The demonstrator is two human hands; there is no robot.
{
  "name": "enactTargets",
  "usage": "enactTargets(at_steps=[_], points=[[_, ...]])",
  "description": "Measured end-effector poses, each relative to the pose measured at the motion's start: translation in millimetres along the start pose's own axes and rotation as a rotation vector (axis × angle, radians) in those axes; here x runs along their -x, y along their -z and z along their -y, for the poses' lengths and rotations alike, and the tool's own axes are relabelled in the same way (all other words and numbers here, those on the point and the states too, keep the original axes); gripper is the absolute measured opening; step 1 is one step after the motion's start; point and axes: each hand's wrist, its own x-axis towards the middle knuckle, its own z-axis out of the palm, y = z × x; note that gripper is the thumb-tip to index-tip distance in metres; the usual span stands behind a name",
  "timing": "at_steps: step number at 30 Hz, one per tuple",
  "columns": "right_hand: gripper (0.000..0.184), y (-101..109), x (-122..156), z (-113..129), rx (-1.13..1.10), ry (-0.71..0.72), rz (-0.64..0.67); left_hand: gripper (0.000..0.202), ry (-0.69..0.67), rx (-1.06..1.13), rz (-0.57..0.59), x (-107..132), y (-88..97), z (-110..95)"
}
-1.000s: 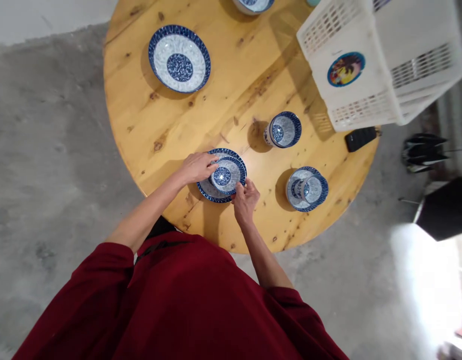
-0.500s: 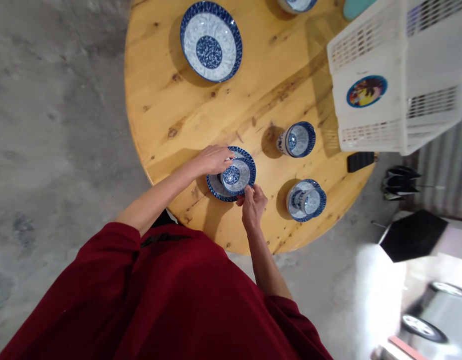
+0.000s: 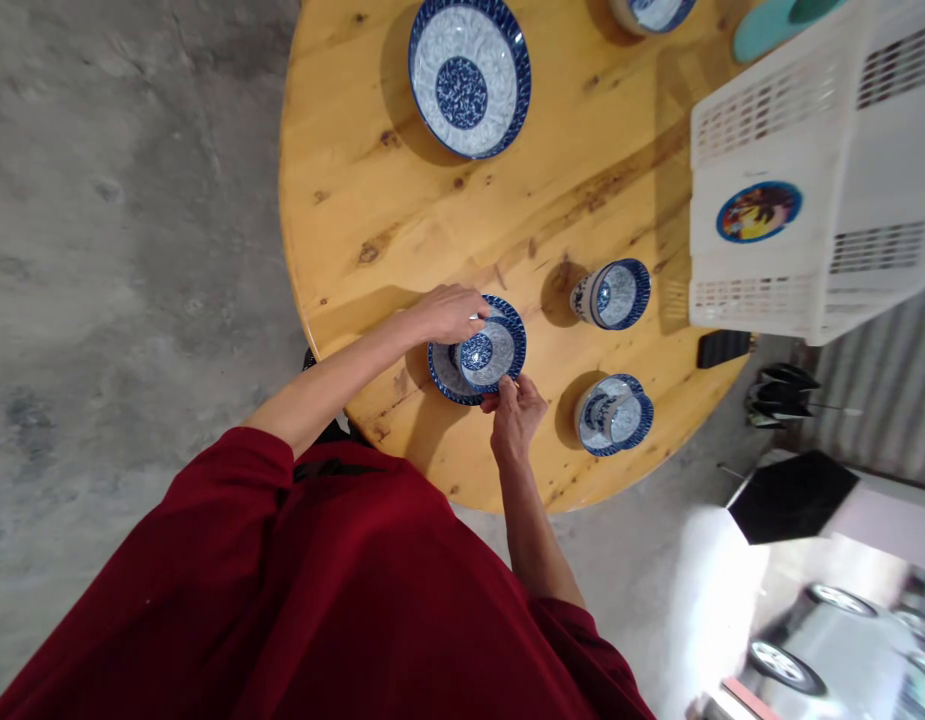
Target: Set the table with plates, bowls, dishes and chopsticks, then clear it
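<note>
Centrally in the frame, a small, round, blue-and-white ceramic bowl is gripped at its rim by the left hand and right hand, over a larger matching round dish; either could be chipped by a slip.

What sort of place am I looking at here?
Possibly a garage or ground-floor room: there's a bare concrete floor, a round wooden table, and a car at the lower right.
</note>
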Motion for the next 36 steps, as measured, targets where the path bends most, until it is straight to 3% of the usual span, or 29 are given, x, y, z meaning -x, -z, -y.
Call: enactTargets(at_steps=[12,17,22,31,36], points=[[0.032,-5,1,-1,-0.044,-0.032,-0.014,0.033,0.030,0.064,-0.019,0,-0.8,7],[0.052,-8,4,-1,-0.176,-0.103,-0.079,0.041,0.078,0.101,-0.120,21,16.4,9],[0.060,-7,2,-2,-0.291,-0.147,-0.155,0.047,0.153,0.122,-0.190,47,32.5,29],[0.060,-3,17,-7,-0.333,-0.190,-0.254,0.062,0.245,0.305,-0.168,77,25.6,59],[0.057,17,-10,-1,-0.328,-0.162,-0.343,0.062,0.240,0.321,-0.171,78,24.0,61]])
